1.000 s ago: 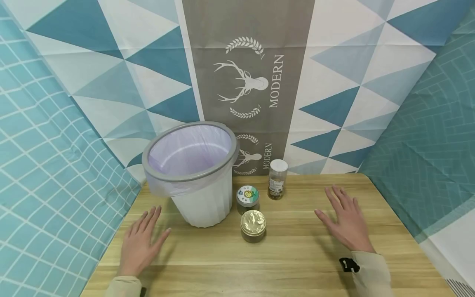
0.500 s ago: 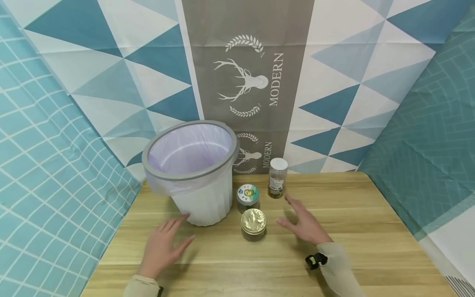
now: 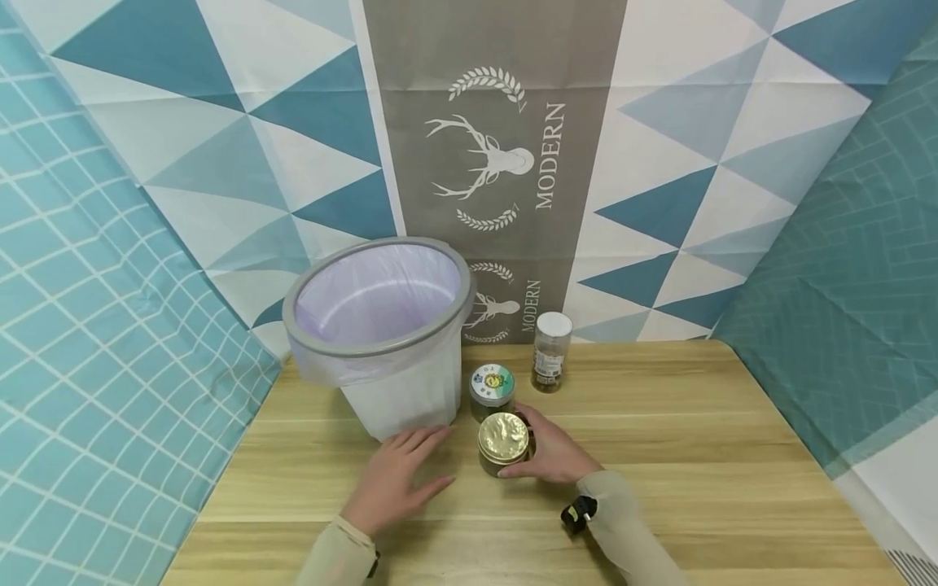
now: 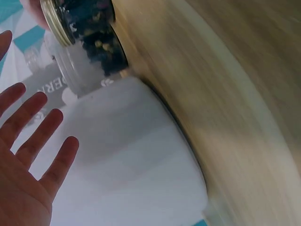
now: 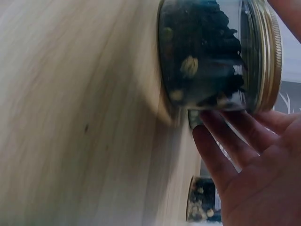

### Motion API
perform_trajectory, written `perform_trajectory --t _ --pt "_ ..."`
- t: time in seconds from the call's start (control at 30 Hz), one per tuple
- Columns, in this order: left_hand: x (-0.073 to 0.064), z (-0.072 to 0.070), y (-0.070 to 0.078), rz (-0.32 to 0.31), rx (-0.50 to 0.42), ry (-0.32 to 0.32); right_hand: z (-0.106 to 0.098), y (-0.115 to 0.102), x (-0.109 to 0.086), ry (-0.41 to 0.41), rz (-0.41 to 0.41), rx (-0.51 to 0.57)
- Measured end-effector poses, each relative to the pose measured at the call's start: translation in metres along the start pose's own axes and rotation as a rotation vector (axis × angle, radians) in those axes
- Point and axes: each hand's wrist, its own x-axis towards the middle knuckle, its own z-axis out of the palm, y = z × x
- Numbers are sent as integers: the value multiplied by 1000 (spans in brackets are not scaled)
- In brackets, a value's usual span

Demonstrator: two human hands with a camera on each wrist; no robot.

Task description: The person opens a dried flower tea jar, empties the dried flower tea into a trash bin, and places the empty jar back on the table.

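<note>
My right hand (image 3: 554, 452) grips a short clear jar with a gold lid (image 3: 502, 438), thumb at its front and fingers round its far side. Dark dried pieces with pale bits fill the jar (image 5: 202, 56) in the right wrist view. Just behind it stands a similar jar with a printed green and white lid (image 3: 492, 386). My left hand (image 3: 396, 480) hovers in front of the white bin (image 3: 410, 395), fingers spread and holding nothing. In the left wrist view the left hand's fingers (image 4: 40, 141) are straight and overlap the bin's side.
A grey ring (image 3: 381, 350) holds a pale purple liner in the bin. Behind the jars, a tall clear bottle with a white cap (image 3: 550, 358) stands near the wooden table's (image 3: 681, 439) back edge. Patterned cloth (image 3: 652, 203) hangs at the back and sides.
My right hand has come in from the right and taken hold of the gold-lidded jar. The left hand has moved rightward to the front of the bin. The jars and bottle stay put.
</note>
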Motion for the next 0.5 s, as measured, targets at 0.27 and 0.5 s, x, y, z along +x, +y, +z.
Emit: perform_trajectory --t 0.27,0.5 --pt "14 16 8 40 -57 -47 11 1 8 -5 -54 19" --pt "25 28 17 74 -84 -128 16 4 9 -7 -57 -15"
